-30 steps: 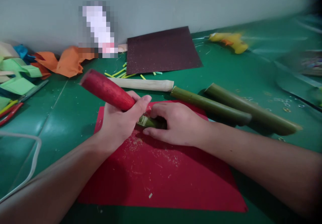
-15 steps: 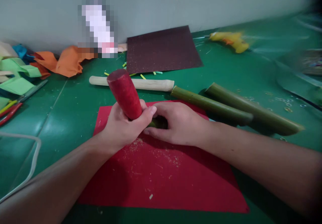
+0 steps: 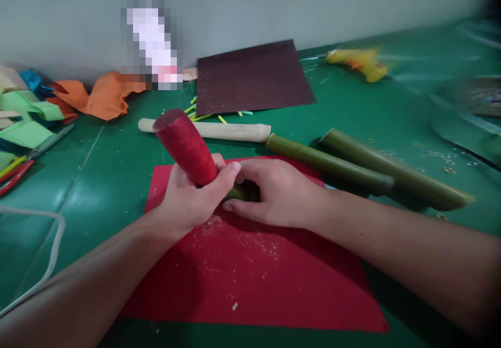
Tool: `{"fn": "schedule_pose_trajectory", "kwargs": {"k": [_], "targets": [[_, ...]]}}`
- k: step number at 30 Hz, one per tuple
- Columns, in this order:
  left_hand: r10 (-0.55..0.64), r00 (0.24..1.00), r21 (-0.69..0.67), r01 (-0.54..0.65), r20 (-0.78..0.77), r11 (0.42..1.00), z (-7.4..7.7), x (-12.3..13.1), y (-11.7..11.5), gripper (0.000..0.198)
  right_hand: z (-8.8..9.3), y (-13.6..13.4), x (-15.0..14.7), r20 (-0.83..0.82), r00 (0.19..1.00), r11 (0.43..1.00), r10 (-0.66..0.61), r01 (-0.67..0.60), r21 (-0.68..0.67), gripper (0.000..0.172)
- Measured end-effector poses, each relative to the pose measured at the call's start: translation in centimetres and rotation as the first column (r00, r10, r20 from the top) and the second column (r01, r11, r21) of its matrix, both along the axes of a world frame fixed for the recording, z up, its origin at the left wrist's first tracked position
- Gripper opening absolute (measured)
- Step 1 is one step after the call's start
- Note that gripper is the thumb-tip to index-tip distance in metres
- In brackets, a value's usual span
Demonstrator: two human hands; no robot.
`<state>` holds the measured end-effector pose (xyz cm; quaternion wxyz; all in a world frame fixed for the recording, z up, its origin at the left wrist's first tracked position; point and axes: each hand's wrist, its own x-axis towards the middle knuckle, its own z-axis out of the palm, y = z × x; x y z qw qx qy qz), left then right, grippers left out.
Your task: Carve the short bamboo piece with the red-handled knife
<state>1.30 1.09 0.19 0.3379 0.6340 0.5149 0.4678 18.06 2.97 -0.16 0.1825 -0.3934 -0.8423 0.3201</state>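
My left hand (image 3: 195, 194) is wrapped round a red cylinder (image 3: 186, 147), which tilts up and to the left with its flat round end on top. Beside it, my right hand (image 3: 277, 191) curls round a short green bamboo piece (image 3: 246, 191), its thumb low and its fingers over the top. The two hands touch or nearly touch. Where the red cylinder meets the bamboo is hidden by my fingers. Under both hands lies a red sheet (image 3: 250, 280) with fine shavings on it.
Two green bamboo lengths (image 3: 329, 163) (image 3: 395, 168) lie at the right, near a pale stick (image 3: 235, 131). Behind are a dark sheet (image 3: 254, 76) and a yellow glue gun (image 3: 358, 65). Orange paper (image 3: 107, 96), red-handled scissors (image 3: 18, 177) and a white cable (image 3: 57, 238) are leftward.
The red cylinder's top has tipped further to the left, and my left hand has shifted slightly left with it. My right hand has hardly moved.
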Motion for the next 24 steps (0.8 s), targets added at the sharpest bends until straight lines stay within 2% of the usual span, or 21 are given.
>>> {"fn": "schedule_pose_trajectory", "kwargs": {"k": [7,14,24], "targets": [[0.136,0.991,0.035,-0.136,0.021,0.990,0.05,0.22,0.25,0.025,0.24,-0.18,-0.14,0.036,0.999,0.998,-0.011,0.009,0.057,0.023],[0.018,0.999,-0.022,-0.018,0.040,1.000,0.15,-0.17,0.09,0.036,0.25,-0.07,-0.13,0.015,1.000,1.000,0.008,-0.008,0.026,0.022],[-0.013,0.998,-0.032,0.015,0.061,0.999,0.15,-0.01,0.00,0.039,0.22,-0.10,-0.03,0.018,1.000,1.000,0.000,0.000,0.008,0.021]]}}
